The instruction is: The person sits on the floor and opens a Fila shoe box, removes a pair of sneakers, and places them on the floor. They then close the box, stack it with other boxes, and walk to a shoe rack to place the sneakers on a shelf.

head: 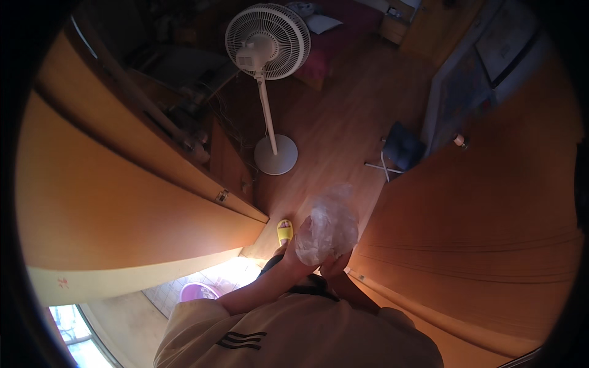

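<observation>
A crumpled clear plastic bag (327, 230) is held up in front of my body, above the wood-look floor. My left hand (301, 233) grips it from the left side, its fingers largely hidden by the film. At the bag's lower right edge, my right hand (335, 264) pinches the gathered plastic. Nothing can be made out inside the bag.
A white pedestal fan (268, 43) stands ahead on its round base. Wooden door panels flank me, one left (138, 198) and one right (460, 202) with a round knob (459, 140). A dark folding chair (404, 146) and a pink bucket (199, 291) are nearby.
</observation>
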Available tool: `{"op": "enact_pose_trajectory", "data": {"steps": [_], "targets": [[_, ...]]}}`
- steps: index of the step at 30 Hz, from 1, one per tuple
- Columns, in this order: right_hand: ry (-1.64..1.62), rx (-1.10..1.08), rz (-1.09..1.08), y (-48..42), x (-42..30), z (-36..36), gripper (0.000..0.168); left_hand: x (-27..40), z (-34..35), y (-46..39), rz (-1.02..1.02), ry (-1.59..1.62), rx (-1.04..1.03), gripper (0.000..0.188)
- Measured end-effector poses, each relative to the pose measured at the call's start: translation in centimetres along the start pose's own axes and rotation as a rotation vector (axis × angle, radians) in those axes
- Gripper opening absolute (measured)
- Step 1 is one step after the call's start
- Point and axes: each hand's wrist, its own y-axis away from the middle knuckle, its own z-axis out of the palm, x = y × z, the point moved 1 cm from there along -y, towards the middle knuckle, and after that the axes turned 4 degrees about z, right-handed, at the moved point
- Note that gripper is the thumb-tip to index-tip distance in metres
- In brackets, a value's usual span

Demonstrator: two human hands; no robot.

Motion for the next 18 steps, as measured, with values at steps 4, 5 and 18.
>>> {"op": "enact_pose_trajectory", "data": {"steps": [4,5,18], "targets": [[0.235,0.231,0.099,-5.4,5.2,-1.0,0.044,1.8,-2.5,-7.2,0.211,-0.631,-0.162,0.018],[0.358,0.282,0.139,-7.3,5.8,-0.9,0.035,1.4,-4.0,-8.7,0.277,-0.646,-0.14,0.014],[0.797,-0.445,1.247,-2.8,32.2,-13.6,0.048,7.2,-18.4,-21.7,-0.275,0.703,0.4,0.041]]}}
